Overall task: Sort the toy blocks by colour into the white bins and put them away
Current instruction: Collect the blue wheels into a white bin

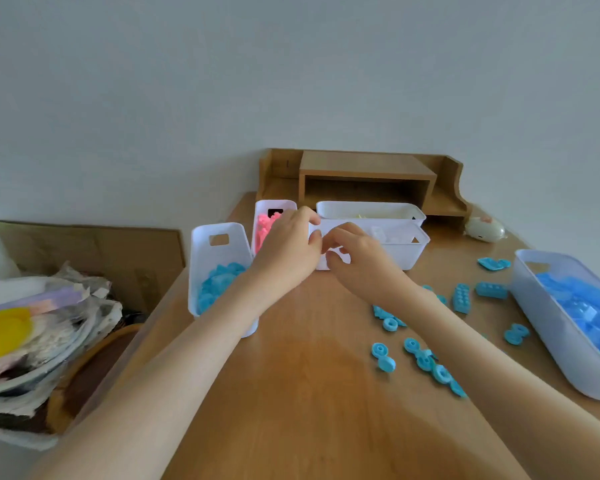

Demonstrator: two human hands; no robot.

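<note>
the left hand is grasping the near end of a white bin, fingers over its rim and thumb on the outer wall. the right hand is curling its grip against the same end; whether it is pinching the wall or something small, i cannot tell. the bin is sitting on the wooden surface, just in front of a rear bin and beside the pink blocks. loose blue blocks are lying to the right, near a large bin of blue ones.
</note>
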